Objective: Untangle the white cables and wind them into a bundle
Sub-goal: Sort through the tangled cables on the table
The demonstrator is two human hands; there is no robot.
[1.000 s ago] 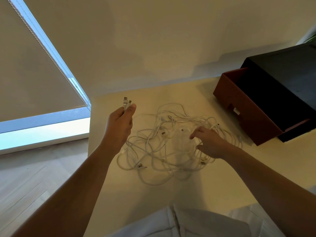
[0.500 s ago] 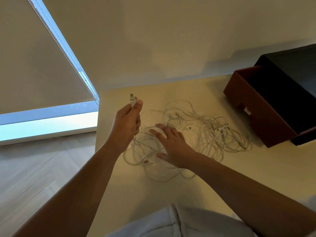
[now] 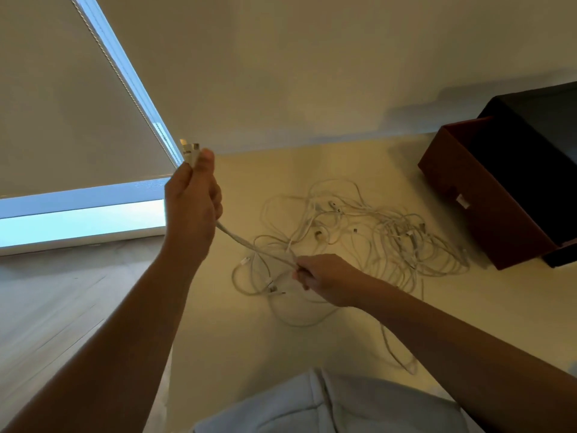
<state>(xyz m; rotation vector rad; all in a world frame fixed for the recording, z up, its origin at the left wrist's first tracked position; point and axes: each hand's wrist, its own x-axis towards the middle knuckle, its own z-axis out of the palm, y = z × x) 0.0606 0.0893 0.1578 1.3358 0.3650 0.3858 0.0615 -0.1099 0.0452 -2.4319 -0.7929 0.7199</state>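
A loose tangle of white cables (image 3: 368, 235) lies spread over the cream table (image 3: 359, 164), with several plugs showing among the loops. My left hand (image 3: 192, 204) is raised above the table's left edge and grips two cable ends, whose plugs (image 3: 189, 150) stick up past my thumb. From that fist the cables run taut down and to the right. My right hand (image 3: 324, 281) sits low over the near left part of the tangle and pinches those taut strands.
A dark red open box (image 3: 487, 195) stands at the table's right, against a black case (image 3: 549, 120). A wall rises behind the table. To the left are a window blind (image 3: 62, 104) and wooden floor (image 3: 56, 307). A pale garment (image 3: 327, 404) lies at the bottom.
My left hand has lifted higher with the two plugs. My right hand went from lying flat on the tangle to pinching the strands under my left hand, now pulled taut.
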